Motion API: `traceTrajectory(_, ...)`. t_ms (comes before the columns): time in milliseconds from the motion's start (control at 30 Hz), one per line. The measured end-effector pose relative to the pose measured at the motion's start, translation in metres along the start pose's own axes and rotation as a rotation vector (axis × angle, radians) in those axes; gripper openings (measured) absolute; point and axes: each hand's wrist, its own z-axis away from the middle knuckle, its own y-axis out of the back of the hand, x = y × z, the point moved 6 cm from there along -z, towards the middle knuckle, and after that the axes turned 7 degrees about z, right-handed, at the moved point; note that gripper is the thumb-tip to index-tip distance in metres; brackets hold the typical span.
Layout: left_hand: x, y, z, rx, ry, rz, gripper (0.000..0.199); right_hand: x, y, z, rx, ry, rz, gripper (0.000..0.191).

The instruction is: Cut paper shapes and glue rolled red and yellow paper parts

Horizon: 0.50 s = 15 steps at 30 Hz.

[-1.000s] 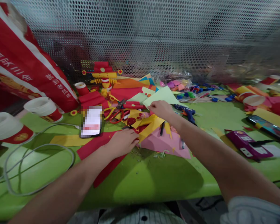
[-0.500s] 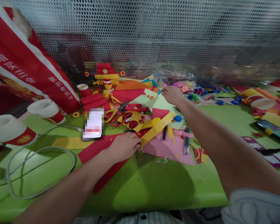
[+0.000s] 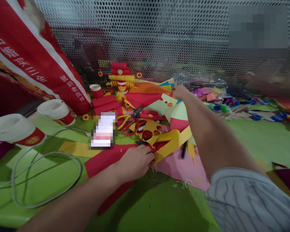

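My left hand (image 3: 137, 159) rests low on the front of the pile with its fingers curled. Under and beside it lie a red paper strip (image 3: 103, 158) and a yellow paper strip (image 3: 170, 146); whatever its fingertips hold is hidden. Stretched to the back, my right hand (image 3: 180, 91) has its fingers bent together at the edge of several coloured sheets (image 3: 168, 84). I cannot make out what they pinch. Between the hands are pale green paper (image 3: 159, 107), scissors with red and yellow handles (image 3: 130, 127) and a yellow sheet with cut-out holes (image 3: 148, 129).
Left stand stacked paper cups (image 3: 55, 111), a lit phone (image 3: 102, 130) on a white cable (image 3: 81, 167), and a tall red bag (image 3: 50, 64). A red and yellow paper craft (image 3: 120, 75) stands behind. Colourful clay pieces (image 3: 207, 93) lie back right, before a perforated metal screen (image 3: 159, 35).
The view has swung left, so the table things appear further right. My right hand has reached slightly further back along the coloured sheets. My left hand keeps its place on the pile.
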Motion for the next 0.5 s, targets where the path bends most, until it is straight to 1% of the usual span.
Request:
traceTrajectory(100, -0.001, -0.001, 0.0, 0.007, 0.006, 0.024, 0.013, 0.002, -0.009, -0.012, -0.048, -0.043, 0.03, 0.031)
traceTrajectory(233, -0.002, -0.003, -0.001, 0.005, 0.025, 0.055, 0.011, 0.003, -0.015, -0.024, -0.094, -0.059, 0.042, 0.025)
traceTrajectory(300, -0.002, -0.003, -0.001, -0.007, 0.024, 0.059, 0.01, 0.006, -0.018, -0.028, -0.104, -0.064, 0.043, 0.025)
traceTrajectory(433, -0.002, -0.005, -0.001, -0.034, 0.017, 0.07, 0.014, 0.01, -0.025, -0.035, -0.075, -0.044, 0.026, 0.033)
traceTrajectory(500, -0.003, -0.005, -0.001, -0.034, 0.018, 0.082, 0.017, 0.008, -0.026, -0.037, -0.009, 0.02, 0.002, 0.033)
